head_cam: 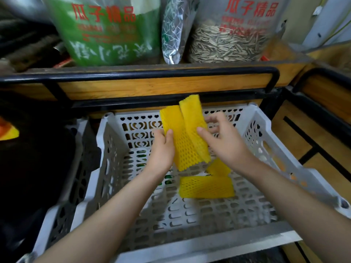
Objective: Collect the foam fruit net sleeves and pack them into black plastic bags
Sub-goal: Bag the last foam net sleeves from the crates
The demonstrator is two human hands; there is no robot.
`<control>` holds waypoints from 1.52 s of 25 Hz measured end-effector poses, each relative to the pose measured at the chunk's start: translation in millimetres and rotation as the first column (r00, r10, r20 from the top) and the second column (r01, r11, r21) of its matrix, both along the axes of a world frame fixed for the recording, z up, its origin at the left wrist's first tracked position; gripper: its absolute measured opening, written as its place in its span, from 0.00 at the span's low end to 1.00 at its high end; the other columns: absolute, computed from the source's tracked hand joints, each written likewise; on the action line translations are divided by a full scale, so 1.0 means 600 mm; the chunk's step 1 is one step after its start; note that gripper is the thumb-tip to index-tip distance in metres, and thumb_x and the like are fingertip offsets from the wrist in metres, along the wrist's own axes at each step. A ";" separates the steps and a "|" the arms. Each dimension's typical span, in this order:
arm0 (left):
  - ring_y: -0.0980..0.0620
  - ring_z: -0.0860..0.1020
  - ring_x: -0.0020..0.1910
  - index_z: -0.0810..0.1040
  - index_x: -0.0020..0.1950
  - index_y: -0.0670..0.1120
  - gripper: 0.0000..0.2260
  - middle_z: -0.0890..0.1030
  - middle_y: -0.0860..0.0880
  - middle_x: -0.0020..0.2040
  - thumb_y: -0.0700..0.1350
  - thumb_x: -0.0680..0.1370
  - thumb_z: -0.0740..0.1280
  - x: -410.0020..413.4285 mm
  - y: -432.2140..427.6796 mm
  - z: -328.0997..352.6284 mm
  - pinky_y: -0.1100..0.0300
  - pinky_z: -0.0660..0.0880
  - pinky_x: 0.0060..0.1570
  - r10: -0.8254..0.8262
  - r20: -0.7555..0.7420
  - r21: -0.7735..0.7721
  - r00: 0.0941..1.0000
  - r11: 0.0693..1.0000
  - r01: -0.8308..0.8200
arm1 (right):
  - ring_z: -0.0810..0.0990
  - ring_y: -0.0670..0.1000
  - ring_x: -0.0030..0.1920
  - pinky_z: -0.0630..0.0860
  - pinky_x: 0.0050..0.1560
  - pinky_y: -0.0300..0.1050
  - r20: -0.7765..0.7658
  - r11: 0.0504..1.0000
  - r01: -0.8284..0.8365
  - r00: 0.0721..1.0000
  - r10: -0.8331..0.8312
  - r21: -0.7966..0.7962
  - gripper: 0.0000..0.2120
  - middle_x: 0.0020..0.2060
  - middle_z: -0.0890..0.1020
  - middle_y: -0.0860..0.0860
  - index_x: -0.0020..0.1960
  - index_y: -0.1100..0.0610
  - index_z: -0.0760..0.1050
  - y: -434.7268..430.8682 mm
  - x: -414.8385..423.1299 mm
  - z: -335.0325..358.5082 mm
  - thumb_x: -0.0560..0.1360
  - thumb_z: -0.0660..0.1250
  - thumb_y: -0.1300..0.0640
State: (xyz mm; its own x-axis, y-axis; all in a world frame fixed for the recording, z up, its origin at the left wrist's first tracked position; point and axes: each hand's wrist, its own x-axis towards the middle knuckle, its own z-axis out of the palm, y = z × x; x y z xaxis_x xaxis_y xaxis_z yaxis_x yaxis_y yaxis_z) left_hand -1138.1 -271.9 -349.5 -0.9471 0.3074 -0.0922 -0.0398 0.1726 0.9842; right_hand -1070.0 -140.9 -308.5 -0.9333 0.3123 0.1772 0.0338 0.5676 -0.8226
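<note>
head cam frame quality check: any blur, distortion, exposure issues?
Head view: right hand motion-blurred at the fingertips; shelf bags soft; held yellow sleeves fairly sharp; black shelf rail bows from wide-angle distortion; far left underexposed, detail lost; no strong glare.

White perforated crate (199,244) below a wooden shelf (152,86) bearing a seed bag (228,42) and green sack (106,35)

"瓜子精品" on green sack (106,33), seed sack (241,35)
</note>
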 end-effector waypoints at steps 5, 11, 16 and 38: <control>0.44 0.79 0.58 0.69 0.67 0.43 0.23 0.78 0.40 0.60 0.57 0.79 0.58 -0.001 -0.018 0.008 0.47 0.77 0.56 -0.181 0.055 0.317 0.982 0.936 0.154 | 0.76 0.43 0.53 0.74 0.51 0.37 -0.063 0.973 -0.229 0.971 0.230 0.021 0.16 0.61 0.75 0.47 0.69 0.52 0.66 -0.052 -0.007 -0.004 0.81 0.55 0.57; 0.53 0.76 0.58 0.66 0.67 0.48 0.16 0.76 0.49 0.61 0.46 0.79 0.62 -0.014 -0.040 0.026 0.61 0.75 0.54 -0.136 -0.016 0.261 0.991 0.956 0.135 | 0.78 0.43 0.53 0.73 0.45 0.30 0.130 0.991 -0.072 0.990 0.057 0.111 0.12 0.54 0.78 0.44 0.61 0.52 0.72 0.034 -0.007 -0.068 0.79 0.62 0.59; 0.55 0.78 0.53 0.68 0.60 0.50 0.11 0.77 0.53 0.54 0.46 0.79 0.64 -0.013 -0.049 0.034 0.62 0.77 0.51 -0.114 -0.051 0.231 0.992 0.965 0.123 | 0.68 0.51 0.67 0.66 0.66 0.44 0.709 0.770 -0.524 0.692 0.135 0.365 0.26 0.68 0.70 0.50 0.70 0.53 0.66 0.073 0.002 -0.176 0.75 0.69 0.54; 0.62 0.76 0.45 0.67 0.56 0.52 0.08 0.76 0.58 0.47 0.47 0.79 0.63 -0.027 -0.056 0.031 0.70 0.76 0.39 -0.047 -0.002 0.258 0.999 0.965 0.046 | 0.63 0.64 0.70 0.67 0.61 0.54 0.654 0.816 0.419 0.493 -0.573 0.399 0.52 0.70 0.60 0.67 0.74 0.69 0.42 0.128 -0.079 -0.226 0.70 0.72 0.44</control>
State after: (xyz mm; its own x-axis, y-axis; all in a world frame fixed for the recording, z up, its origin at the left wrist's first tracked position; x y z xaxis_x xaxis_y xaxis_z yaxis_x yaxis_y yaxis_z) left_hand -1154.1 -305.7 -331.0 -0.9310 0.3649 -0.0077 -0.0416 -0.0853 0.9955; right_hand -1117.3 -64.1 -444.3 -0.4647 0.8035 -0.3720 0.8815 0.3801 -0.2802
